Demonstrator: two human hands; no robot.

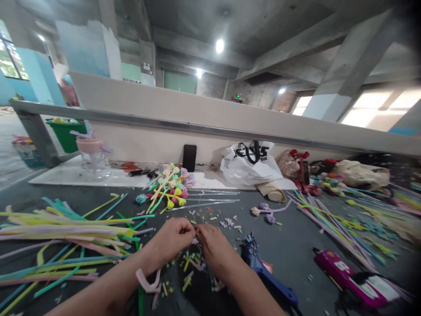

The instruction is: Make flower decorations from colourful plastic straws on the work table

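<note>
1. Dark grey work table (pixel 296 245), wide and flat, strewn with craft stock; a pale low wall runs along its far edge.
2. Loose heap of long pastel pipe cleaners (pixel 59 228) (yellow, lilac, green, blue), lying lengthwise left to right near the table's left edge, well apart from the hands.
3. White plastic carrier bag with black print (pixel 250 164), slumped at the far edge, middle.
4. Magenta glue gun (pixel 348 272), lying near the right front corner.
5. Blue glue gun (pixel 269 276), lying just beside the right forearm, near the front edge.
6. Bunch of finished pastel pipe-cleaner flowers (pixel 171 184), stems fanned toward the front, beyond the hands.
7. Black phone (pixel 189 158), stood upright against the wall at the far edge.
8. Left hand (pixel 174 239), fingers pinched together at the middle front of the table.
9. Right hand (pixel 212 245), fingers likewise pinched, fingertips touching those of the left.
10. Small pink pipe-cleaner piece (pixel 196 228), held between the two pinches at the meeting point; it lies equally near both hands; its long axis cannot be told, being mostly hidden.
11. Pink curled offcut (pixel 148 283), lying under the left wrist.
</note>
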